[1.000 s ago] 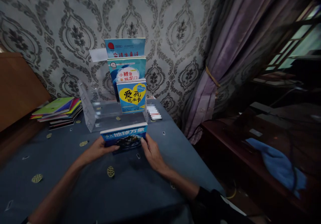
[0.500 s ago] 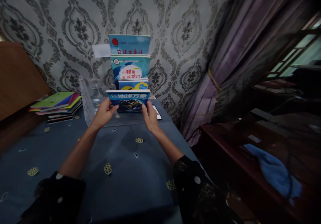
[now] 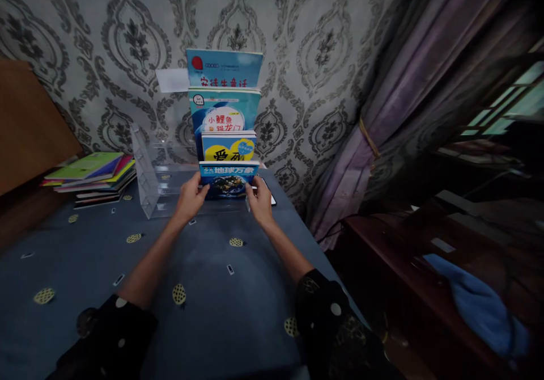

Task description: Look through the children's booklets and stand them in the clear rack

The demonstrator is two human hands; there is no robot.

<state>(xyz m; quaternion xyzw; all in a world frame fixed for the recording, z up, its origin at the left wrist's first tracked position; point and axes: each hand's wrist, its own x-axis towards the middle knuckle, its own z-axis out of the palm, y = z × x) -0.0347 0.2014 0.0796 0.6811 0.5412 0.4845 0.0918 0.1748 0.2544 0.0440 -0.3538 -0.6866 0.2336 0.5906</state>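
Note:
Between my left hand (image 3: 192,196) and my right hand (image 3: 259,201) is a dark blue book (image 3: 228,181) with a globe picture on its cover. Both hands are closed on its side edges, thumbs on the front. It stands upright at the lowest, front tier of a clear acrylic display rack (image 3: 147,184). Behind it, in rising steps, are a yellow-and-blue book (image 3: 229,144), a teal book with a white oval (image 3: 225,110) and a light blue book (image 3: 225,68). The book's lower edge is partly hard to make out.
A stack of colourful books (image 3: 91,176) lies left of the rack. A phone (image 3: 267,190), partly behind my right hand, lies by the rack's right end. Blue patterned cloth covers the table (image 3: 208,323). At right are a purple curtain (image 3: 382,102) and a blue cloth (image 3: 476,300) on a dark-red surface.
Both hands have lowered the globe book and moved it away from me, into the front tier. More of the yellow-and-blue book's cover shows above it. The view has shifted slightly.

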